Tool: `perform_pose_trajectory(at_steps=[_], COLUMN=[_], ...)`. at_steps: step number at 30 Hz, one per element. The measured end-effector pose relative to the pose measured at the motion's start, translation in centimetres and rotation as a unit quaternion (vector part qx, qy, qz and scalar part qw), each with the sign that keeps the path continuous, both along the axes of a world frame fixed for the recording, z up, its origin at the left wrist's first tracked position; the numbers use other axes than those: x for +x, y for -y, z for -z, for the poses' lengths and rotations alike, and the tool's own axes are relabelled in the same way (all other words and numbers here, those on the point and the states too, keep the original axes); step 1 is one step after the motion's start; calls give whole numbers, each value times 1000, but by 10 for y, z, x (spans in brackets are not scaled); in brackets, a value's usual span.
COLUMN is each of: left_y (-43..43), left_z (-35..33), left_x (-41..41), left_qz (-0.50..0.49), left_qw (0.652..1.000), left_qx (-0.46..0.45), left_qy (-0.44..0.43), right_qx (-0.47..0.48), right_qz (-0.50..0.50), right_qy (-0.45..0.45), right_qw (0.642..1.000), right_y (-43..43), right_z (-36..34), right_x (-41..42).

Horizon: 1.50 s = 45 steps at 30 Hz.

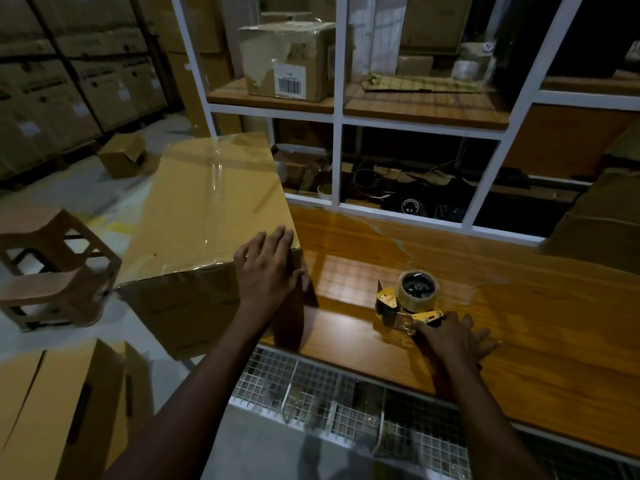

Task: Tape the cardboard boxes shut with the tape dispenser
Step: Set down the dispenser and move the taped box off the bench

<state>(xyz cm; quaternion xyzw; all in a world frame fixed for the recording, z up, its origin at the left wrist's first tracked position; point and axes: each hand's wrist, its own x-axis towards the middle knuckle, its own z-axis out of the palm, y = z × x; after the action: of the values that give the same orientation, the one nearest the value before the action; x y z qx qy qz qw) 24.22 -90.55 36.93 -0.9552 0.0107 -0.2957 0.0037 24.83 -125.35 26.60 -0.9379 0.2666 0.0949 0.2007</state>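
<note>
Head: left hand (266, 268) on box (207, 202); barcode label (290, 81) behind.

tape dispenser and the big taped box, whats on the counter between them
In the head view, nothing stands there: only bare wooden counter, with a patch of glare, lies between the tape dispenser and the taped box.

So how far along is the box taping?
Done: the big box already has a shiny strip of clear tape running across its top. In hand: the left hand lies flat on its near corner, and the right hand rests on the tape dispenser, which sits on the counter. Left: the lower-left box seems untaped, though the light is dim.
</note>
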Motion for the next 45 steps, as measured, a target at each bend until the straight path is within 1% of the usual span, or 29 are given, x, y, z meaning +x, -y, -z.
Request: perform_pose_trajectory(at_steps=[2, 3, 5, 6, 8, 10, 12, 14, 15, 17, 19, 21, 23, 25, 26, 27, 28, 29, 30, 32, 34, 36, 38, 42, 45], left_y=[-1, -3, -10, -17, -35, -56, -79, -108, -125, -160, -195, -223, -235, -228, -220, -210, -201, -192, -185, -174, -168, -166, -166, -167, -165], left_z=[-7, -10, -16, -17, -17, -16, -16, -16, -15, -14, -9, -1, 8, 14, 16, 17, 20, 22, 25, 26, 25, 27, 30, 31, 28], left_x=[-1, -2, -3, -4, -6, -11, -20, -33, -40, -55, -68, -78, -85, -93, -96, -100, -103, -105, -104, -98, -91, -87, -85, -88, -102], left_qz=[7, 14, 23, 20, 6, -6, -15, -19, -21, -26, -5, 54, 101, 107, 93, 79, 70, 68, 64, 30, -5, -16, -12, 1, 0], left_qw=[1000, 1000, 1000, 1000, 999, 998, 997, 997, 997, 998, 1000, 997, 977, 948, 942, 943, 951, 960, 968, 975, 976, 975, 974, 970, 969], left_qx=[5, 4, 7, 16, 41, 58, 70, 76, 72, 53, 20, -60, -190, -295, -316, -313, -289, -260, -237, -220, -219, -221, -227, -241, -243], left_qy=[-8, -10, -13, -14, -17, -12, -9, -6, -5, -11, -8, -5, 6, 45, 67, 82, 84, 77, 60, 9, -20, -16, -3, 25, 44], right_qx=[-13, -9, 43, 84, 146, 185, 194, 181, 169, 141, 114, 102, 106, 127, 146, 165, 171, 159, 127, 52, 9, -16, -21, 2, 2], right_qz=[2, 2, -26, -49, -103, -153, -196, -221, -221, -204, -188, -172, -160, -150, -151, -165, -191, -228, -265, -316, -330, -321, -310, -300, -297], right_qy=[54, 98, 204, 263, 369, 437, 477, 484, 481, 485, 505, 518, 516, 516, 519, 517, 504, 485, 461, 407, 352, 325, 330, 352, 371], right_qw=[998, 995, 978, 960, 912, 867, 835, 827, 831, 838, 835, 832, 835, 834, 828, 824, 824, 829, 837, 856, 876, 889, 891, 887, 880], right_y=[-15, -30, -66, -90, -143, -196, -243, -279, -292, -305, -309, -311, -316, -319, -318, -317, -315, -313, -311, -304, -302, -303, -306, -307, -304], right_z=[-15, -27, -49, -60, -86, -108, -119, -120, -118, -113, -107, -105, -107, -111, -112, -111, -108, -104, -98, -89, -89, -93, -93, -92, -92], right_x=[3, 6, 13, 16, 18, 16, 16, 18, 20, 25, 30, 32, 30, 26, 21, 15, 8, 2, -3, -9, -9, -8, -8, -14, -29])
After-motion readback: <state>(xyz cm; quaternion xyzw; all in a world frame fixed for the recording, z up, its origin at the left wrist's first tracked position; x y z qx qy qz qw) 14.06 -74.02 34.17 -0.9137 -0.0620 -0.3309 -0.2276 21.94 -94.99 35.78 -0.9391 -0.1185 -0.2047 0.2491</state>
